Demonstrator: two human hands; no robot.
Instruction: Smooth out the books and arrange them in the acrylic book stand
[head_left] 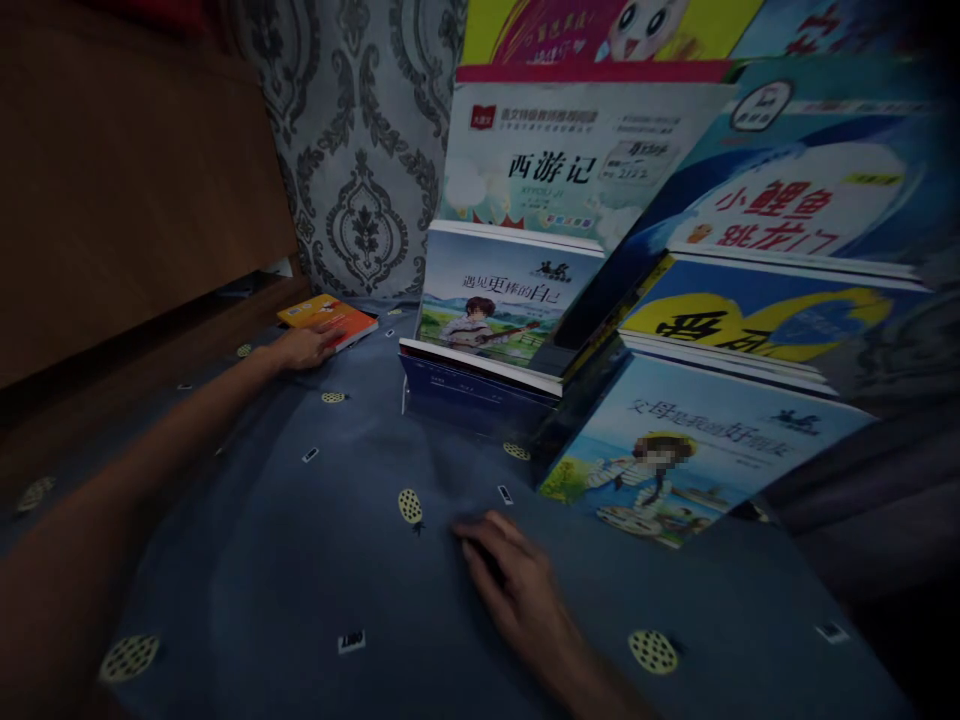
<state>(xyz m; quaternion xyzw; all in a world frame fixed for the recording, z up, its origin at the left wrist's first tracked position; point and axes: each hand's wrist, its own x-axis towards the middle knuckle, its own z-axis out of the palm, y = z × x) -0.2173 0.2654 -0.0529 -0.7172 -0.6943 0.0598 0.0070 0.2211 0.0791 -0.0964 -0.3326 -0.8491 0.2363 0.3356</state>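
Note:
At the far left of the cloth, my left hand (301,346) is closed over the near edge of an orange book (352,322), which lies flat. Its fingers rest across the cover, and the thumb is hard to make out. My right hand (517,580) hovers over or rests on the cloth in front of the books, holding nothing; its fingers are loosely bent, with a gap below the thumb. Ahead of it, a light blue book (667,450) with a child in a yellow hat stands tilted back. Left of that leans a book with a guitar player (502,310).
Several more books stand in stepped rows behind, among them a pale Journey to the West book (555,165) and a blue carp book (795,200). A dark blue patterned cloth (285,560) covers the surface. Brown wooden furniture (127,180) borders the left; patterned wallpaper (367,220) is behind.

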